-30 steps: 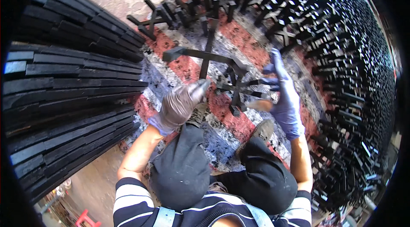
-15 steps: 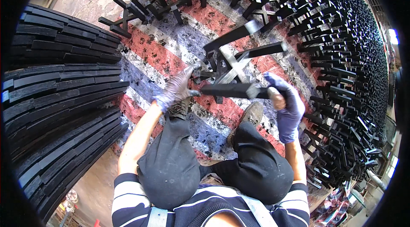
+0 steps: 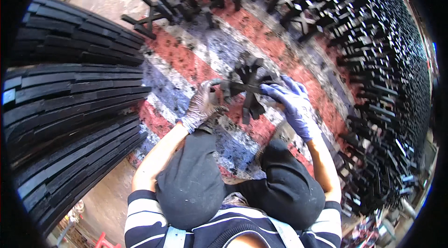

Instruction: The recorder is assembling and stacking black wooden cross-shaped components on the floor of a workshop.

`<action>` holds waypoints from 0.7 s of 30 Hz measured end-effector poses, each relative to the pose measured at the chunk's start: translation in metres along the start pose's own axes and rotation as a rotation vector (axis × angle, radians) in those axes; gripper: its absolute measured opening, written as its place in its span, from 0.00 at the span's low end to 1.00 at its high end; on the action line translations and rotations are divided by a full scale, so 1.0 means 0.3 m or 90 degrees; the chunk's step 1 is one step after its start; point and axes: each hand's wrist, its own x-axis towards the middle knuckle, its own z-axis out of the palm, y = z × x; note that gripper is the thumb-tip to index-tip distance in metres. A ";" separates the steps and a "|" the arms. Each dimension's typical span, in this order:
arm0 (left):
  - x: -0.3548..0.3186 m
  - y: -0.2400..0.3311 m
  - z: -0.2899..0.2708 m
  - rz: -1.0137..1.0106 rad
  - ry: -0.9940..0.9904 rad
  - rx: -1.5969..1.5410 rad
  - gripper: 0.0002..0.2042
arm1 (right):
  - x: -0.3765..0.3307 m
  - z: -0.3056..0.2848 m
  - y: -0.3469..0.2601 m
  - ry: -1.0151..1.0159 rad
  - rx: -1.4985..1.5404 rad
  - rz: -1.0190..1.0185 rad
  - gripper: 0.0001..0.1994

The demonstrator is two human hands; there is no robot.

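I sit on a red, white and blue striped mat with my knees up. My left hand, in a dirty grey glove, grips the left end of a black cross-shaped metal piece. My right hand, in a blue glove, holds the right side of the same piece. The piece is lifted in front of my knees, and more black bars of it stick out above and below my hands.
A tall stack of long black flat bars lies to my left. A dense pile of black cross-shaped metal pieces curves along the top and right. A few single crosses stand at the mat's far edge.
The black metal piece has turned and come closer to my knees; both hands moved inward and now hold it at its two sides. The view has tilted slightly.
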 end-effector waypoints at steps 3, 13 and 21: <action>0.074 -0.048 -0.074 -0.003 -0.047 0.003 0.42 | -0.026 0.039 0.072 -0.016 -0.088 0.037 0.25; 0.595 -0.232 -0.519 -0.372 0.101 0.443 0.35 | -0.012 -0.036 0.042 0.101 0.045 0.063 0.28; 0.796 -0.456 -0.597 -0.363 0.138 0.396 0.37 | -0.059 -0.088 0.055 0.130 0.186 0.142 0.24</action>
